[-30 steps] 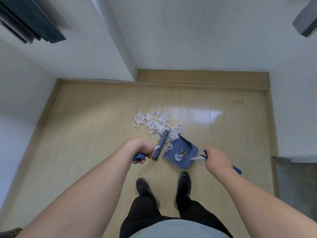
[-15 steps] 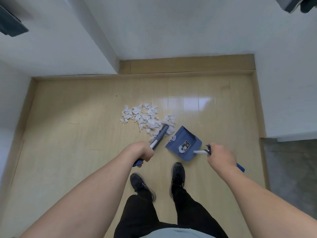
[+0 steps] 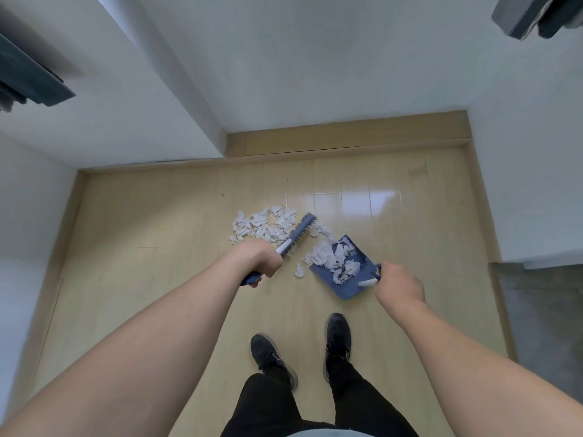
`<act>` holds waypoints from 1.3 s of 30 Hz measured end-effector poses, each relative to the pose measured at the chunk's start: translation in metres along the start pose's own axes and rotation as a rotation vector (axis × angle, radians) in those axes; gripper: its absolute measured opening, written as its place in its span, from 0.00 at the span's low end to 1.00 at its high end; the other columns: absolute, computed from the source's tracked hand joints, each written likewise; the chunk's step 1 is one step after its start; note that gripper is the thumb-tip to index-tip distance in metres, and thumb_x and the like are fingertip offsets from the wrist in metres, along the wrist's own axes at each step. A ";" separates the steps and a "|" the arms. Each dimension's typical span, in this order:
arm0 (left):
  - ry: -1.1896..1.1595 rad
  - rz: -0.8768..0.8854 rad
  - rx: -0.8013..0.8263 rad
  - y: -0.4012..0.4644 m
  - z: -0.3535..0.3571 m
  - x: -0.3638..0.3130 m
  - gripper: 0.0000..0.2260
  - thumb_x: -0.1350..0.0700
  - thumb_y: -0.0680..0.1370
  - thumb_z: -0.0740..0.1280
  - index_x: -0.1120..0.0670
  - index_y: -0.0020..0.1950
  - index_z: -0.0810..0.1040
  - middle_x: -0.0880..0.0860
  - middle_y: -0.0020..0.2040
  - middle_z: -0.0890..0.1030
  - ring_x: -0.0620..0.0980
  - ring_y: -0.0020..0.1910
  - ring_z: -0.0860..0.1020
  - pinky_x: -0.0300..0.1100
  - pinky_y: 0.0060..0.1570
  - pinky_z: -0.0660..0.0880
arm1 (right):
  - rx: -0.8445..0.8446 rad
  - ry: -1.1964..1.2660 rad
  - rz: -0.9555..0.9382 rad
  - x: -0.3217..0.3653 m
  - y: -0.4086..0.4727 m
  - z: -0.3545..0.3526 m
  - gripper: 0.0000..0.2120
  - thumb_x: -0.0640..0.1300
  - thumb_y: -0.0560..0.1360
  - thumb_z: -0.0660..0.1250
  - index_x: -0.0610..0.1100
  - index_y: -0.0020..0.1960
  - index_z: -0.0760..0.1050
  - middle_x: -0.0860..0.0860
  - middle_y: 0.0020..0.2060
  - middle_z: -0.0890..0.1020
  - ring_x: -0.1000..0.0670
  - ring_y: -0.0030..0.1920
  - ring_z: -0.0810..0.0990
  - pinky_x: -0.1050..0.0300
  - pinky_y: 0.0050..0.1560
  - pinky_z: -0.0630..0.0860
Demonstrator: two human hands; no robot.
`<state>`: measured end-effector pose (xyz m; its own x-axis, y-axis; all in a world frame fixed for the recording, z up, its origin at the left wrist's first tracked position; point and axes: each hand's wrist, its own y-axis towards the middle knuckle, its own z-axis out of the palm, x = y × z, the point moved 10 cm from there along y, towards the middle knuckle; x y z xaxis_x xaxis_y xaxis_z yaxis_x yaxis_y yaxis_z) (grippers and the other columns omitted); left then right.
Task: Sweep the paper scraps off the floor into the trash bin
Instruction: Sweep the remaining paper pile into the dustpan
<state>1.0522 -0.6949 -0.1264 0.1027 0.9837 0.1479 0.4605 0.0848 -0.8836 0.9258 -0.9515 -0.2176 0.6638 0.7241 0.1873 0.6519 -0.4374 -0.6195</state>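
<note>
Fingers of the left hand [image 3: 263, 261] curl tight round the brush [image 3: 296, 236], bristles over the paper scraps [image 3: 265, 227] on the floor [image 3: 142, 247]; the right hand [image 3: 398, 283] grips the dustpan [image 3: 342, 275] handle, scraps heaped inside. Black shoes [image 3: 337, 337] stand close behind, walls [image 3: 315, 64] hemming the corner.

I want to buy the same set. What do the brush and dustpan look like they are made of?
Brush: likely moulded plastic, matte blue back with a white handle section; the bristle material cannot be told. Dustpan: likely the same matte blue plastic, with a thin flat wall, comb teeth along one edge and no metallic shine.
</note>
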 end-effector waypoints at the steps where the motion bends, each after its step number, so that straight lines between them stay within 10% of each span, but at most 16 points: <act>1: -0.003 0.010 -0.002 0.007 -0.004 -0.008 0.09 0.61 0.79 0.58 0.62 0.58 0.69 0.60 0.41 0.80 0.56 0.36 0.79 0.41 0.32 0.71 | -0.003 -0.002 0.007 -0.001 0.004 -0.002 0.12 0.39 0.76 0.60 0.46 0.58 0.74 0.46 0.51 0.81 0.42 0.49 0.80 0.59 0.42 0.69; 16: 0.096 0.059 -0.017 0.017 0.006 -0.020 0.07 0.60 0.77 0.63 0.60 0.53 0.71 0.56 0.37 0.76 0.53 0.28 0.74 0.40 0.29 0.70 | 0.051 -0.033 -0.011 0.004 0.026 -0.029 0.05 0.39 0.74 0.64 0.47 0.46 0.70 0.46 0.51 0.80 0.43 0.45 0.76 0.58 0.41 0.69; 32: -0.793 -0.093 0.141 0.043 0.090 0.002 0.12 0.64 0.79 0.60 0.63 0.63 0.67 0.57 0.34 0.71 0.51 0.25 0.68 0.37 0.25 0.66 | 0.132 -0.237 -0.129 0.011 0.010 -0.017 0.09 0.38 0.76 0.59 0.46 0.54 0.72 0.46 0.48 0.77 0.44 0.41 0.72 0.56 0.42 0.69; 39: -0.807 -0.070 0.258 0.038 0.102 0.000 0.09 0.60 0.79 0.60 0.61 0.59 0.70 0.56 0.35 0.71 0.49 0.24 0.68 0.36 0.26 0.65 | 0.066 -0.168 -0.123 0.011 0.006 -0.015 0.11 0.38 0.74 0.61 0.45 0.55 0.73 0.45 0.51 0.79 0.42 0.43 0.75 0.57 0.40 0.68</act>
<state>0.9799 -0.6756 -0.2056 -0.6243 0.7781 -0.0698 0.2167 0.0867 -0.9724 0.9422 -0.9541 -0.2082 0.5068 0.8509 0.1379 0.6949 -0.3087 -0.6495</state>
